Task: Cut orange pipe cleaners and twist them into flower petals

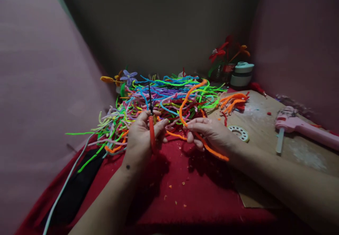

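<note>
Head cam: nearest was the red cloth [196, 198], w/ small orange scraps [170, 186] on it btwn the forearms. At left, a black strip [76, 185] lay on the cloth, & a white cable [65, 182] ran across it toward the pile. Hands were up over the cloth, apart from each other. The left hand [140, 132] was closed round red-handled scissors [152, 132], blades pointing up & away; they looked to be together. The right hand [205, 132] had an orange pipe cleaner [182, 107] pinched btwn thumb & fingers, grip nearer its lower end: longer part rose from the fingertips & bowed up in front of the pile, shorter tail ran down-right under the hand to a free tip. Scissors were left of it, not touching. Another orange strand [176, 135] showed low btwn the hands; couldn't tell if same pc. On the right, a cardboard sheet [258, 153] held a pink glue gun [293, 123], a cream ring w/ holes [238, 133] near the right forearm &, farther back, a bunch of short orange pipe cleaners [233, 102]. Beyond the hands: tangled multicolour pipe-cleaner pile [164, 93]. Behind that, a purple flower [129, 76] at left, a teal-topped container [242, 74] & red flower [218, 53] at right, then a dark wall [164, 26].
</note>
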{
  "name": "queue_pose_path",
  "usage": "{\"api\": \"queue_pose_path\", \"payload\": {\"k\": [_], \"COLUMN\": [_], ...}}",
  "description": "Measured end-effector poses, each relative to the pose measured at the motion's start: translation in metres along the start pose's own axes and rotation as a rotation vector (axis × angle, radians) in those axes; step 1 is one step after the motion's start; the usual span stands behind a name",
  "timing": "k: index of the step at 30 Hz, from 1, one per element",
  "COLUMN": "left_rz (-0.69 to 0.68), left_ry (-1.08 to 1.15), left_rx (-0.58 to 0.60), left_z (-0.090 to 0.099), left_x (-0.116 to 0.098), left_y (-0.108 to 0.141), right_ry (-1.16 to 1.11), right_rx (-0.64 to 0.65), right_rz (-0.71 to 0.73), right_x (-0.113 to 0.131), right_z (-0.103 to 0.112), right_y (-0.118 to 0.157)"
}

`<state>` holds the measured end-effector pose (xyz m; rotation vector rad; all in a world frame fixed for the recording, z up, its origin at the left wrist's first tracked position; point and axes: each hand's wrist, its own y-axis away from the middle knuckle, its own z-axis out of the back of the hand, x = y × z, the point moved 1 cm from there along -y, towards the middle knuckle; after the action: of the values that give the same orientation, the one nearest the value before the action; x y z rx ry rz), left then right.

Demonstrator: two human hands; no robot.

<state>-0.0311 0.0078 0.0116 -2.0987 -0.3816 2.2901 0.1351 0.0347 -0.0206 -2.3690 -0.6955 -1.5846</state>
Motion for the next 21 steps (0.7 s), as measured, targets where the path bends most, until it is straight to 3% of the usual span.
{"api": "queue_pose_path", "payload": {"k": [3, 7, 9, 16, 21], "left_rz": [-0.153, -0.371, -0.426, -0.535, -0.523], "left_ry": [-0.302, -0.870, -1.052, -1.274, -1.363], "left_rx": [0.054, 0.278, 0.352, 0.337, 0.329], "left_z": [0.008, 0.012, 0.012, 0.017, 0.019], "left_x": [-0.001, 0.003, 0.007, 0.013, 0.012], "left_y": [-0.001, -0.003, -0.003, -0.004, -0.003], "right_ry": [0.004, 0.039, 0.049, 0.078, 0.084], "right_rx": [-0.051, -0.142, -0.176, -0.240, -0.242], "right_rz": [0.044, 0.099, 0.124, 0.155, 0.163], "right_x": [0.005, 0.011, 0.012, 0.010, 0.011], "right_z": [0.002, 0.002, 0.002, 0.004, 0.005], "right_y": [-0.001, -0.001, 0.000, -0.002, -0.003]}}
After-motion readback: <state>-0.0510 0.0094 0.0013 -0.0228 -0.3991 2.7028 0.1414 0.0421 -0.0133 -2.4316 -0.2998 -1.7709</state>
